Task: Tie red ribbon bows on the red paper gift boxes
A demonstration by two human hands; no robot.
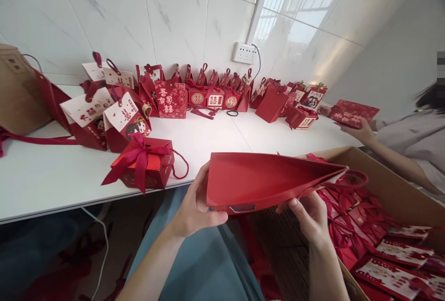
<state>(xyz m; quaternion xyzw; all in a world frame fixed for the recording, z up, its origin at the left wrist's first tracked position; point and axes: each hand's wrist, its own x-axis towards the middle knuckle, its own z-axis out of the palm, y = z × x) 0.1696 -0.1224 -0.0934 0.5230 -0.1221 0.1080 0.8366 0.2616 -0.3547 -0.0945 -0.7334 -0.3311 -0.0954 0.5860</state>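
By the left hand [194,210], the broad, squared end of a plain red, wedge-shaped gift box of folded card [260,178] is being gripped, the thumb being pressed near its lower edge and the fingers being partly hidden behind it. By the right hand [311,215], the underside toward the narrowing end is being gripped, the thumb being set against the card and the other fingertips being mostly concealed. The box is thus being held on its side between both hands, just in front of the table edge, its long axis being kept crosswise from left to right. The tapered tip and its slim, dark-red ribbon loop [359,179] are being pointed rightward, nearer the right hand.

On the white tabletop [208,134], to the left, a red card box with a crimson satin bow [162,166] is being supported. To the right, red ribboned pieces are being held in an open brown cardboard carton [368,166]. Farther off, a flat, patterned red packet [354,111] is being held by a co-worker's hand [364,130].
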